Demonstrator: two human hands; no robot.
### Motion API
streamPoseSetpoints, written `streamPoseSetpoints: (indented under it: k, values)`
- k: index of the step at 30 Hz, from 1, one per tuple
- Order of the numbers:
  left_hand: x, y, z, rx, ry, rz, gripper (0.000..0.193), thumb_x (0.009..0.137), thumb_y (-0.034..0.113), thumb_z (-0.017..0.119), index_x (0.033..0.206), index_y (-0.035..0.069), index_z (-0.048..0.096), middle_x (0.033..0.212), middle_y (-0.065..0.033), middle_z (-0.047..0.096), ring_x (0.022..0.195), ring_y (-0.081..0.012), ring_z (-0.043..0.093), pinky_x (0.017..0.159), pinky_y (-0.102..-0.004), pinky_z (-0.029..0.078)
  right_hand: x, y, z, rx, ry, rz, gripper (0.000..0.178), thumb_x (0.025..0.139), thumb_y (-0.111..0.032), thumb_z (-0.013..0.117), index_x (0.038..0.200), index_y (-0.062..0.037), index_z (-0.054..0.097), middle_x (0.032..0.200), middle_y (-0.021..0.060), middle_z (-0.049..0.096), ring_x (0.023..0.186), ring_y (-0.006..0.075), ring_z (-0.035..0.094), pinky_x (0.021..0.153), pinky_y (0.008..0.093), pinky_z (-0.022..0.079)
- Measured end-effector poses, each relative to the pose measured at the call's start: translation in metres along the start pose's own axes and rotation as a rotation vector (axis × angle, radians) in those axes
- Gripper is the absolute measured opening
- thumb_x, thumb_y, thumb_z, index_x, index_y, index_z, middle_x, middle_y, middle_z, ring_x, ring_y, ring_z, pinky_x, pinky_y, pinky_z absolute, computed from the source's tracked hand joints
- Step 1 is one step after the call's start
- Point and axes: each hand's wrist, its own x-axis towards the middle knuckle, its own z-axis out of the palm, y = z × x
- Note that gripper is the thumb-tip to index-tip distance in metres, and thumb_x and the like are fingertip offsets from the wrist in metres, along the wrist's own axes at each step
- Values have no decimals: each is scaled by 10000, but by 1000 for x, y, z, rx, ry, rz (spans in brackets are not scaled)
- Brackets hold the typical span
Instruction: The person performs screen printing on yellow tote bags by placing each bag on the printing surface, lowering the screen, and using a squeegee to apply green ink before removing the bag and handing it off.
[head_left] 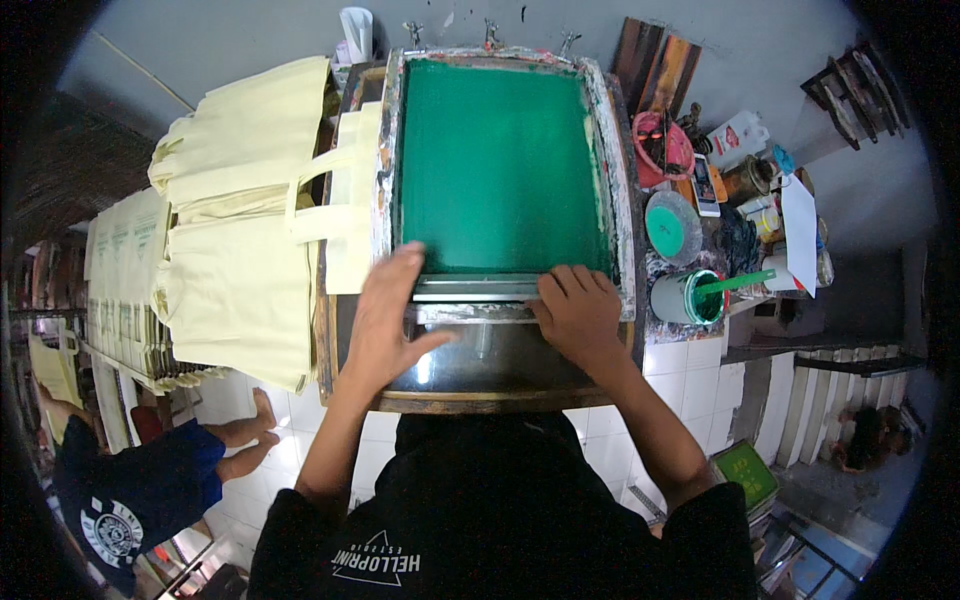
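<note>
A screen-printing frame (617,190) with a paint-crusted rim lies on the table in front of me. Wet-looking green ink covers its mesh (497,165). A long squeegee (472,288) rests across the near end of the mesh. My right hand (580,312) is closed over the squeegee's right end. At the frame's near left corner is my left hand (385,325), fingers stretched out and thumb apart, beside the squeegee's left end; it appears to hold nothing. A cream tote bag (350,225) sticks out from under the frame's left side.
Stacks of cream tote bags (245,245) stand on the left. To the right are an ink tub (686,298) with a green stirring stick (740,281), a bowl (672,228) of green ink, a phone (706,186) and jars. A person (140,490) is at lower left.
</note>
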Motion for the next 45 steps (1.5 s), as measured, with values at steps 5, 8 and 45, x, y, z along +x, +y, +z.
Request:
streamPoseSetpoints:
  k: [5,8,45]
  values:
    - [-9,-6,-11,285,169,31,1242,643,411,931,1595,101,196,1582,-224,375,1477,-396,344,1211,-628,95,11,8,-29,102,107,-19,266,689,-231,776,908,-131,662,925,42,649,847,252,652,721,407,525]
    - [11,2,-35,204,374,86,1294,619,460,943,1599,106,174,1588,-222,365,1474,-383,352,1201,-639,88,40,12,-76,17,354,-109,334,656,-223,769,970,-129,704,1018,43,686,925,254,678,777,404,548]
    - [173,-76,78,163,-115,-186,792,882,471,728,1476,25,454,1531,-263,428,1441,-401,383,1201,-488,274,341,102,-231,-172,344,35,490,849,-468,732,1014,-8,773,980,221,742,917,381,706,825,459,552]
